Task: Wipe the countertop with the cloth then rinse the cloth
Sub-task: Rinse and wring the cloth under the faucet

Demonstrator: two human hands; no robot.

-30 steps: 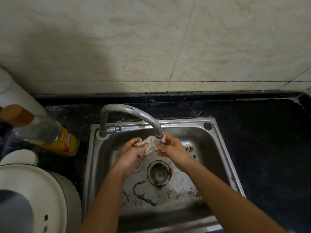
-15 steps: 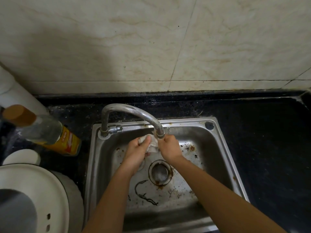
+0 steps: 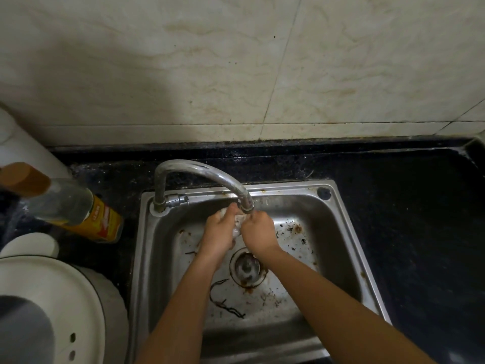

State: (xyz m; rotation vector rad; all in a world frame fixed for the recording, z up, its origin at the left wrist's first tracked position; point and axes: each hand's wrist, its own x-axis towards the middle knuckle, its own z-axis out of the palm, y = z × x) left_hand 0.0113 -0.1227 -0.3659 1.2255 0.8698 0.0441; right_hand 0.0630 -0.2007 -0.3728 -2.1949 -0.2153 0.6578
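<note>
Both hands inside the steel sink, directly under the tap outlet. Left hand and right hand closed tight around a small pale cloth, bunched between the two; only a sliver of fabric visible in the gap between thumbs and fingers. Cloth touching or just below the spout tip; flow of water too blurred to confirm.

Open room: sink floor bare toward the near wall and the right wall. Drain just below the wrists, rust-ringed. Dark stringy debris on the sink floor between the forearms, near the front. Brown specks scattered to the right of the right hand.

Edges: sink rim raised on all four sides; tap base set in the rear left corner of the rim, with a round hole in the rear right corner. Black desk wide and bare to the right of the sink; narrow strip behind it up to the tiled wall.

Left side crowded: bottle with yellow label and brown cap, tilted in view, just beside the sink rim; white appliance with a rounded lid near the front left corner, close to the left forearm.
</note>
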